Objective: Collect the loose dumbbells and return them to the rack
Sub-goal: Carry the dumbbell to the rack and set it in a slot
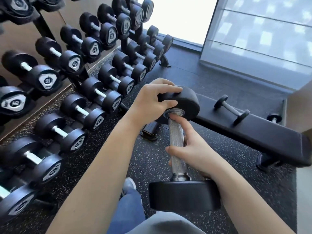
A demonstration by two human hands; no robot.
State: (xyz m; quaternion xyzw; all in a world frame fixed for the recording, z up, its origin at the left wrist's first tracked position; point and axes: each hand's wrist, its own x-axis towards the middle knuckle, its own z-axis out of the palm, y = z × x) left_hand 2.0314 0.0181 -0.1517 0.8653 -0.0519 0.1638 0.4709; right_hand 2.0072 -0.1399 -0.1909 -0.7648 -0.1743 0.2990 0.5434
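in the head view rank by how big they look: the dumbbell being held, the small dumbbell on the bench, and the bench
1. bench, the longest thing in view
2. held dumbbell, left hand on its top head, right hand on its handle; nearness to the camera inflates it
3. small dumbbell lying on the bench, farther off

Black bench (speckled floor)

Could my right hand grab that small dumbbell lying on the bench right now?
Probably not yet. Your right hand is wrapped around the handle of the big dumbbell, which your left hand steadies at its top. The small dumbbell lies unobstructed on the bench.
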